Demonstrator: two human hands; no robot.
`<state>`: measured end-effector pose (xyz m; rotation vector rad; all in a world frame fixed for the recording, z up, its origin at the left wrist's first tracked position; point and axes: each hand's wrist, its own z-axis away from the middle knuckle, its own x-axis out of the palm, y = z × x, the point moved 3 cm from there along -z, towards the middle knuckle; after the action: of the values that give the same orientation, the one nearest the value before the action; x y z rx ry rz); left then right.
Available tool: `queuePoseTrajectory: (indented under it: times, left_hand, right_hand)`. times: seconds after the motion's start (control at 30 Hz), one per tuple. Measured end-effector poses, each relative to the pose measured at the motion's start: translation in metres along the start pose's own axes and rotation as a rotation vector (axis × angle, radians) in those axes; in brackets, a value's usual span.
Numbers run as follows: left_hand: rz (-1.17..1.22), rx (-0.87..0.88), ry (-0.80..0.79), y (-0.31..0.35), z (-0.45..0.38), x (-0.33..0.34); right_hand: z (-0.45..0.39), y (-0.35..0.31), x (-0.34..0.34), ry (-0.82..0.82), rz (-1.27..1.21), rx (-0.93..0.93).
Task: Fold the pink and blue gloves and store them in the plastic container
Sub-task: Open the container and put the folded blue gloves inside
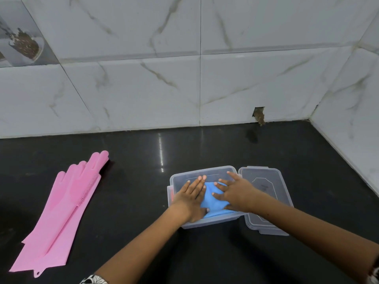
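Observation:
The clear plastic container stands on the black counter in the middle of the view. Folded blue gloves lie inside it. My left hand lies flat on the left part of the blue gloves, fingers spread. My right hand presses flat on their right part, fingers apart. Neither hand grips anything. The pink gloves lie stretched out and stacked flat on the counter at the left, fingers pointing away from me.
The container's clear lid lies flat on the counter right beside the container. A white marble-tiled wall rises behind, and another closes the right side. The black counter runs between the pink gloves and the container.

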<state>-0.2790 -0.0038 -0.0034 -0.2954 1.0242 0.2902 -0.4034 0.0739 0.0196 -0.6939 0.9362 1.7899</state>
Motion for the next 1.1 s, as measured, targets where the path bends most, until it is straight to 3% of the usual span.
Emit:
queuePoseTrajectory:
  times: [0.13,0.33,0.47,0.7,1.1]
  left_hand:
    - [-0.016,0.014,0.002,0.002,0.0,-0.001]
    - [0.199,0.124,0.179,-0.008,0.018,-0.029]
    - [0.504,0.127,0.041,-0.019,0.024,-0.033]
    - [0.193,0.127,-0.116,-0.01,0.024,-0.024]
    - [-0.155,0.118,-0.065,-0.006,0.008,0.004]
  right_hand:
    - [-0.003,-0.002,-0.001,0.001,-0.009,0.002]
    - [0.014,0.021,-0.02,0.099,-0.341,0.002]
    - [0.016,0.024,-0.02,0.062,-0.351,-0.014]
    - [0.009,0.006,-0.012,-0.043,-0.276,-0.022]
    - [-0.012,-0.017,0.009,0.101,-0.027,0.206]
